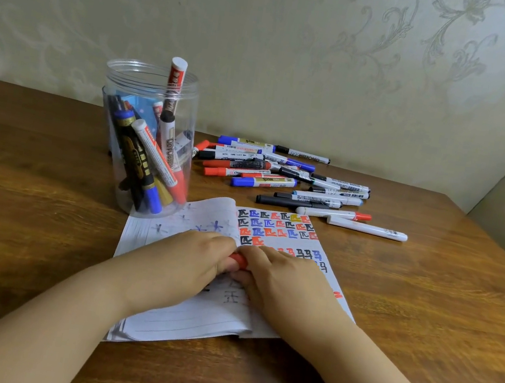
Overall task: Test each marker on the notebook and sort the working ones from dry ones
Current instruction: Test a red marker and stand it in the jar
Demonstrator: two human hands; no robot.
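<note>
An open notebook (288, 230) lies on the wooden table, its right page covered with red, blue and black test marks. Over its middle, my left hand (186, 263) and my right hand (277, 278) meet and both grip a red marker (237, 259); only a short red piece shows between the fingers. Whether its cap is on is hidden. A clear plastic jar (145, 141) with several markers stands behind the notebook at the left. A loose pile of markers (283, 176) lies on the table behind the notebook at the right.
The wooden table (24, 221) reaches the wallpapered wall at the back. A white marker (367, 229) lies nearest the notebook's top right corner. The table's right edge runs diagonally at far right.
</note>
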